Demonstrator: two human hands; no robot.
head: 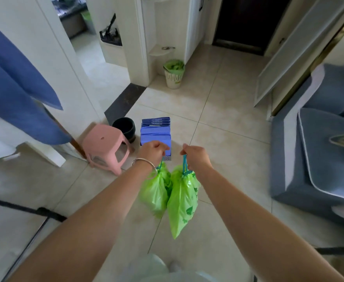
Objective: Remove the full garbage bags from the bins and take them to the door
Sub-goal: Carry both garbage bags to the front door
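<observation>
Two tied green garbage bags hang in front of me above the tiled floor. My left hand (153,152) grips the blue drawstring of the left green bag (155,192). My right hand (195,156) grips the blue drawstring of the right green bag (182,202), which hangs lower. The two bags touch side by side. A white slotted bin (173,78) with a green liner stands further ahead by a white pillar. The dark door (246,23) is at the far end of the hallway.
A pink stool (106,147), a small black bin (125,128) and a blue folded box (155,133) stand just ahead on the left. A blue-grey sofa (319,159) fills the right side. Blue cloth (14,88) hangs at the left. Tiled floor leads ahead.
</observation>
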